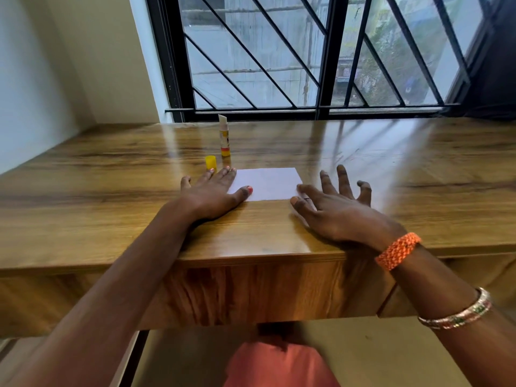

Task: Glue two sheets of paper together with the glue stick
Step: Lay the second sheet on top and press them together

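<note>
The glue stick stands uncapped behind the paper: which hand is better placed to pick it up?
Probably the left hand: its fingertips lie just before the glue stick, while the right hand is farther off.

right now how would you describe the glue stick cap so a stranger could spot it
On the wooden table under the barred window, look just beyond the left hand. The cap is the short yellow cylinder left of the taller upright glue stick, which has its white glue exposed.

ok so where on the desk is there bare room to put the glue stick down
Free: the wide stretch of desk right of the right hand, and the far left. Crowded: around the paper, with the left hand, yellow cap and upright glue stick close together.
</note>
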